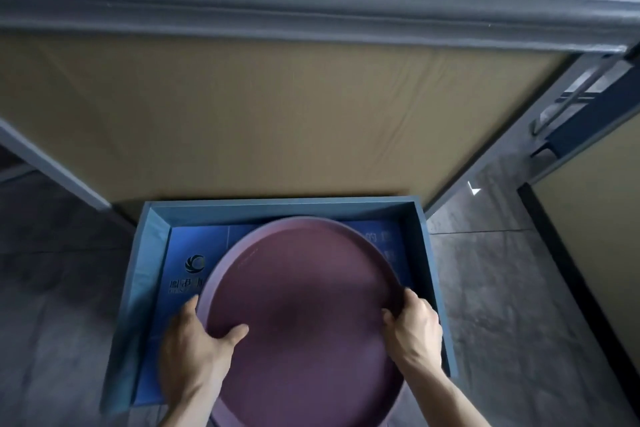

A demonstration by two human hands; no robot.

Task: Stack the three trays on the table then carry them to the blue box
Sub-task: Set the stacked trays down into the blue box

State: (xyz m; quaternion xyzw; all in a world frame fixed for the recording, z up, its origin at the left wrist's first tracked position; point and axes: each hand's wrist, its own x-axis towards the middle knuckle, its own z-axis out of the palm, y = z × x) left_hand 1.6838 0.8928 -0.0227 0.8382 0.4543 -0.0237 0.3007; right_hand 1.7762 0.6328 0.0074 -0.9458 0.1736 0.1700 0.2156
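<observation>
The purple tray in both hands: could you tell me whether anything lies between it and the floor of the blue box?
Nothing visible does. The purple tray, held by the left hand and right hand at its rim, hangs over the blue box, whose visible floor shows only printed markings. The part under the tray is hidden.

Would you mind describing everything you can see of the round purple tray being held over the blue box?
The purple tray is round and shallow, with a low raised rim and a smooth, matte, plastic-looking surface that holds nothing. It is held roughly level over the open blue box, its near edge cut off by the frame. The left hand grips its left rim, thumb resting inside; the right hand grips the right rim. Whether other trays are stacked beneath cannot be seen.
</observation>
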